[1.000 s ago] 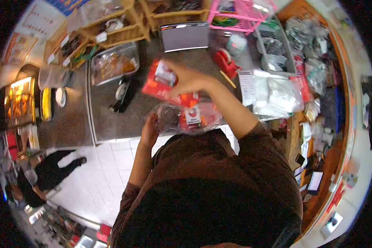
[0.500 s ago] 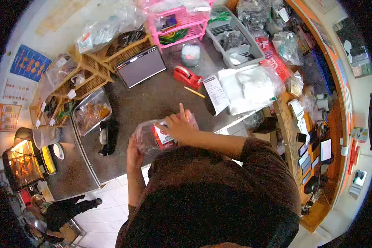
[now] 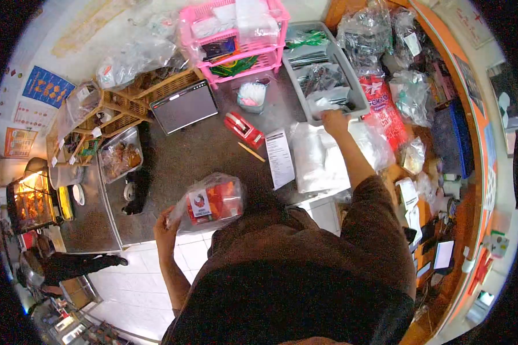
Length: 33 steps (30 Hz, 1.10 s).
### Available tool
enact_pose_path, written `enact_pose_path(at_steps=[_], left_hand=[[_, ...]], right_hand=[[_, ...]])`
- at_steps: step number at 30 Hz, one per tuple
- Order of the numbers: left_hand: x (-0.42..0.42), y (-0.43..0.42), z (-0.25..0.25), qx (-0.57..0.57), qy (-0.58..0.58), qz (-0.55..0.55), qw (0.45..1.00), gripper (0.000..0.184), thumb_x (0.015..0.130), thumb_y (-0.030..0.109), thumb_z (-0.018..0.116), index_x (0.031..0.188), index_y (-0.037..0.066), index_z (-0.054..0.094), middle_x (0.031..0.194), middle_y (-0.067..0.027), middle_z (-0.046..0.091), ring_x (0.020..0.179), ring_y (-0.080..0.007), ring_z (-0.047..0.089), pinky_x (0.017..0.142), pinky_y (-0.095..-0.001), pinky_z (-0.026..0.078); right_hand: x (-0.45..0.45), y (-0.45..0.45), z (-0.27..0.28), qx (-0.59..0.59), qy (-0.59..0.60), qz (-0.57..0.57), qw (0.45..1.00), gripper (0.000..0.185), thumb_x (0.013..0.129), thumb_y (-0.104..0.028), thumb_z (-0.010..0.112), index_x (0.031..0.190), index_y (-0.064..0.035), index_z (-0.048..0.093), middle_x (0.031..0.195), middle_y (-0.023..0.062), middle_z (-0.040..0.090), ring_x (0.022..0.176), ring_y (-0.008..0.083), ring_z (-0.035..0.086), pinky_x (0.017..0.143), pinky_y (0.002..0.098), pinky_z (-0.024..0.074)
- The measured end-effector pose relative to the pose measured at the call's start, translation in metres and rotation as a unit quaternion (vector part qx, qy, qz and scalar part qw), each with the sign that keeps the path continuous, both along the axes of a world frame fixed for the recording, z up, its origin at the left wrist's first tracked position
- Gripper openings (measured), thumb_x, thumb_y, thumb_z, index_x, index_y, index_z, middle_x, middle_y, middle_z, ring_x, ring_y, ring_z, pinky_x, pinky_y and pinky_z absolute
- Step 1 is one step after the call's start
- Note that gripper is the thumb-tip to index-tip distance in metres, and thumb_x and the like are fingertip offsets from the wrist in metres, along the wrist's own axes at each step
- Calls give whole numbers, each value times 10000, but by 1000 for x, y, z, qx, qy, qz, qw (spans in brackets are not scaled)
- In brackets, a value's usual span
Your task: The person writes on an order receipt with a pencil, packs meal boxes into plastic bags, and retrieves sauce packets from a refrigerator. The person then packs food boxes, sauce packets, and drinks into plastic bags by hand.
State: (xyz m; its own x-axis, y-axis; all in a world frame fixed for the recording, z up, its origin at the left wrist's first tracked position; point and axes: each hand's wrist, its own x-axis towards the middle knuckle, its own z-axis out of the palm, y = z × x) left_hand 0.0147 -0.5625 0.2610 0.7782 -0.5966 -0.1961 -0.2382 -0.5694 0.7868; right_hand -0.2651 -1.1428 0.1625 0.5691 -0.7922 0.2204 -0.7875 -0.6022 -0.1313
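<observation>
My left hand point(image 3: 166, 229) grips the edge of a clear plastic bag point(image 3: 181, 211) at the counter's front. Inside the bag are red packages, one bearing a white label point(image 3: 200, 204) with a dark logo. My right hand point(image 3: 334, 122) is at the near end of a grey bin point(image 3: 360, 95), by the white and clear packets point(image 3: 327, 104) lying in it. Its fingertips reach over the rim, and their grip cannot be made out. Under my right forearm lies a stack of clear plastic bags point(image 3: 313, 158).
A printed receipt point(image 3: 280, 160), a pencil-like stick point(image 3: 251, 152) and a red tape dispenser point(image 3: 243, 130) lie mid-counter. Behind them stand a tablet point(image 3: 184, 107), a tub point(image 3: 252, 96) and a pink rack point(image 3: 236, 66). A metal tray point(image 3: 121, 155) is at left. Another person point(image 3: 69, 267) stands lower left.
My right hand has left the bagged red packages and moved right to the grey bin. The bag now sits further left, its label uncovered, with my left hand still at its edge.
</observation>
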Motion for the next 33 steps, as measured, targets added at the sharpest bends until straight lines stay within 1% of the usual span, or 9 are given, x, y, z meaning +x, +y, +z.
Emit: enact_pose_path(at_steps=[2,6,9,13,15,18,24,29,33], left_hand=[[-14,-5,13,-6,87,74,993,375,917,69,702,1278,3,629,1177,-89,663,1041,-162,615,918,-315,497],[-34,-15,36,-62,131,146,979,446,922,72,694,1347,10,575,1179,-95,656,994,-161,624,853,-307,526],[-47,-28,38,-100,128,157,974,473,934,98,698,1374,9,548,1180,-93,652,984,-147,622,825,-289,525],[-55,-25,30,-142,150,187,960,469,948,118,697,1379,13,545,1166,-79,654,965,-140,620,820,-283,521],[-57,-20,27,-131,155,192,960,471,951,118,694,1383,13,541,1155,-72,653,962,-135,617,821,-280,519],[-52,-22,31,-117,148,183,965,469,953,119,693,1383,11,541,1122,-60,651,942,-123,608,824,-271,510],[-38,-2,19,-99,110,174,974,385,953,149,705,1292,7,591,1025,-40,630,880,-107,579,803,-255,478],[-8,12,8,-57,46,149,986,289,969,321,695,862,65,613,804,17,582,757,-100,501,678,-276,418],[12,7,7,-10,72,156,985,351,985,395,661,846,74,629,790,21,578,742,-82,475,651,-268,384]], right_hand=[[-3,-38,-9,105,63,33,992,212,881,-300,696,922,-99,753,991,115,725,916,306,686,848,479,512],[-6,-93,-6,248,-153,44,956,214,848,-309,729,823,-96,725,849,89,693,780,248,667,709,367,488],[-11,-107,23,529,-358,-72,766,169,865,-247,721,885,-89,664,733,-47,575,667,100,508,544,261,365],[-25,-141,-39,470,-289,27,834,258,878,-323,685,979,-86,680,834,69,704,747,170,658,674,348,536],[-12,-85,-8,220,22,59,973,306,886,-386,624,998,-115,709,905,153,724,855,303,706,757,442,562],[-7,-62,-21,196,128,129,964,331,817,-460,725,948,-158,756,1042,107,728,1027,277,680,863,409,546],[-2,-74,-5,82,-44,85,992,357,626,-337,907,794,-77,729,843,110,685,921,314,674,793,430,526],[-8,-92,20,166,-110,-26,980,359,723,-374,873,824,-54,744,755,154,705,753,347,682,708,431,522],[-7,-87,79,83,-50,31,995,388,833,-458,737,876,-74,765,842,172,727,811,383,691,727,452,525]])
